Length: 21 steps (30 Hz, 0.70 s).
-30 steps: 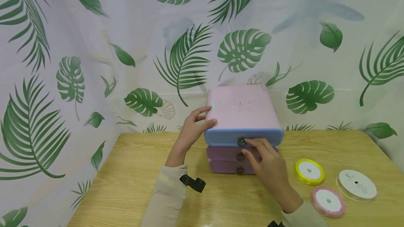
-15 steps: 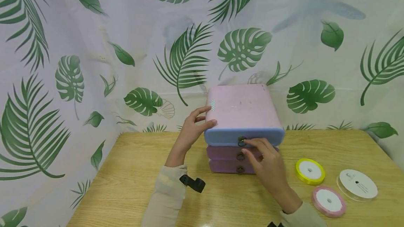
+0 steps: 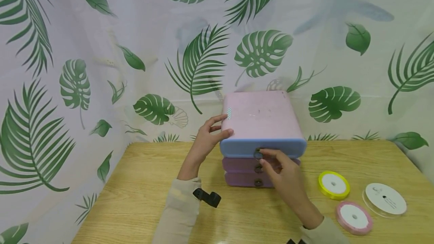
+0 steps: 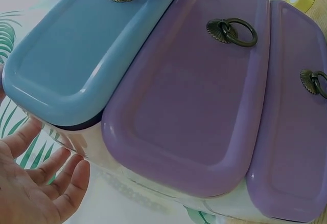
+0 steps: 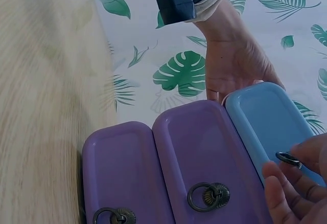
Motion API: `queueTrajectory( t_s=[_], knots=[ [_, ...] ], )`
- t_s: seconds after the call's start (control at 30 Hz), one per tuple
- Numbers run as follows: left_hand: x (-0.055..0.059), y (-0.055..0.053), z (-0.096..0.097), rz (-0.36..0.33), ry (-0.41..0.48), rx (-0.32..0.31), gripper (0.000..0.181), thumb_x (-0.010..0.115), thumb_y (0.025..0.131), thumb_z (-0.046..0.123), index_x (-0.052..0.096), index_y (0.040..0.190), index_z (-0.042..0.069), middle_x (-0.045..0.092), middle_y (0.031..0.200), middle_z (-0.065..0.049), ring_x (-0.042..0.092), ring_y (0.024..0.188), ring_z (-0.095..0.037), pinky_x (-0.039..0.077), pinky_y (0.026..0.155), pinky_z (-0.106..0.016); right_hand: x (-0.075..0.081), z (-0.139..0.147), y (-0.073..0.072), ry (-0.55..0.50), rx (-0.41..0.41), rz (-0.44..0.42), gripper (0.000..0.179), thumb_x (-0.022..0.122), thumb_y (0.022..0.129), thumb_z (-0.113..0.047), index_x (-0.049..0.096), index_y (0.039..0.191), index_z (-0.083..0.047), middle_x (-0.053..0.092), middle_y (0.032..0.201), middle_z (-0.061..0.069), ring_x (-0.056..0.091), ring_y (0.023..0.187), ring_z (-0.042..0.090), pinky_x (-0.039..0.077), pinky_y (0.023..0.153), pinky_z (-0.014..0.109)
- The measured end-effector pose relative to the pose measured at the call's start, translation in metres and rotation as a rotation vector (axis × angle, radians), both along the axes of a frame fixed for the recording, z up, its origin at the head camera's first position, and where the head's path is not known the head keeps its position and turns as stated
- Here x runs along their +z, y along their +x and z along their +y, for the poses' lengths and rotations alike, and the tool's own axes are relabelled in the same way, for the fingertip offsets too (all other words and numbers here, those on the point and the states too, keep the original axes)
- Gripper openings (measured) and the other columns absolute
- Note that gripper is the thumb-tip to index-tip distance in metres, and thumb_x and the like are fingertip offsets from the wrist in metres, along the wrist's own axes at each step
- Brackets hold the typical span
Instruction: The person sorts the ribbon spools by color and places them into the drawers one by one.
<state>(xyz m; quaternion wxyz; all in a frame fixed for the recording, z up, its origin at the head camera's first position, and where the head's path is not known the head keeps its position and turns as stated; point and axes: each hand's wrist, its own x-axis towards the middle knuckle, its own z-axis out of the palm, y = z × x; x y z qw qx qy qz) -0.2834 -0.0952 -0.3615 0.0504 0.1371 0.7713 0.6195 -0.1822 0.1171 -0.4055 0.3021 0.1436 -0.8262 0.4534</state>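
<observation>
Head | spread left hand (image 3: pixel 207 138) touches drawer box (image 3: pixel 261 116) from left | right hand (image 3: pixel 287 172) pinches front ring pull (image 3: pixel 257 154)

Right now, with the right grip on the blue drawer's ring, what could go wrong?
1. Slip: the right grip pinches the thin ring by fingertips, so it could slide off under a pull.
2. Twist: the left grip touches only the left side of the cabinet; a hard tug on the blue drawer might turn it.
3. Knock: the right sleeve is near the pink spool and might bump it.
</observation>
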Motion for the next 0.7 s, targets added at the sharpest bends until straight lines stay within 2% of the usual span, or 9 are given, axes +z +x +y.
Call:
queueTrajectory(
  t_s=[0.2, 0.37, 0.5, 0.7],
  knots=[
    [0.0003, 0.0011, -0.0003, -0.013, 0.006, 0.001, 0.058, 0.071, 0.086, 0.025, 0.051, 0.14, 0.027, 0.034, 0.152, -0.005, 0.041, 0.134, -0.029, 0.047, 0.099, -0.051, 0.0005, -0.0034, -0.0011, -0.081, 0.093, -0.101, 0.023, 0.063, 0.091, -0.002, 0.065, 0.114, -0.003, 0.072, 0.091, 0.01, 0.068, 0.069, 0.007, 0.052, 0.059, 0.017],
    [-0.0005, 0.0008, -0.0001, -0.013, 0.013, -0.009, 0.058, 0.07, 0.087, 0.024, 0.05, 0.141, 0.026, 0.035, 0.151, -0.007, 0.042, 0.134, -0.03, 0.047, 0.098, -0.051, -0.0004, -0.0042, -0.0031, -0.109, 0.109, -0.131, 0.023, 0.059, 0.093, 0.001, 0.064, 0.115, -0.003, 0.071, 0.094, 0.013, 0.068, 0.07, 0.007, 0.054, 0.061, 0.018],
    [-0.0012, 0.0007, 0.0002, -0.016, 0.015, -0.009, 0.057, 0.07, 0.087, 0.024, 0.05, 0.141, 0.027, 0.036, 0.15, -0.007, 0.043, 0.133, -0.029, 0.047, 0.098, -0.051, 0.0003, -0.0036, -0.0029, -0.118, 0.114, -0.151, 0.023, 0.058, 0.093, 0.003, 0.064, 0.114, -0.002, 0.07, 0.093, 0.015, 0.068, 0.068, 0.007, 0.056, 0.061, 0.023],
    [-0.0009, 0.0009, -0.0004, -0.018, 0.012, -0.003, 0.058, 0.071, 0.087, 0.025, 0.05, 0.141, 0.027, 0.036, 0.151, -0.007, 0.043, 0.134, -0.029, 0.047, 0.098, -0.05, 0.0039, -0.0015, 0.001, -0.143, 0.14, -0.226, 0.022, 0.056, 0.094, 0.002, 0.064, 0.114, -0.002, 0.07, 0.095, 0.016, 0.066, 0.067, 0.004, 0.056, 0.062, 0.023]
  ],
)
